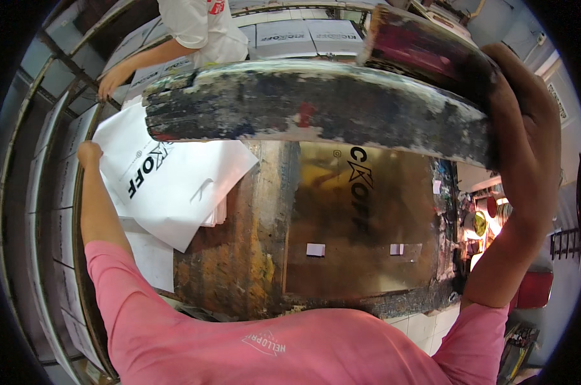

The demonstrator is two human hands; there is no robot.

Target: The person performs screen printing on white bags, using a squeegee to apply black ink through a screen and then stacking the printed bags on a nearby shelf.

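My left hand (pixel 90 154) is closed on the left edge of a white printed sheet (pixel 175 192), which hangs tilted with black lettering on it. On the right, my right hand (pixel 524 115) grips the right end of a raised, ink-stained screen printing frame (pixel 316 106). A dark block with a maroon face (pixel 425 54) rests against the frame's far side, by my right fingers; whether I hold it too I cannot tell. Beneath the frame lies a brownish glossy board (pixel 361 218) showing the same black print, with two small white tabs on it.
Across the table (pixel 233 256) a co-worker in a white shirt (pixel 204 32) reaches a hand (pixel 116 78) to the left. Racks with printed white sheets (pixel 63 224) stand at the left, and more sheets (pixel 303 37) lie beyond the frame. Ink containers (pixel 486 215) stand at right.
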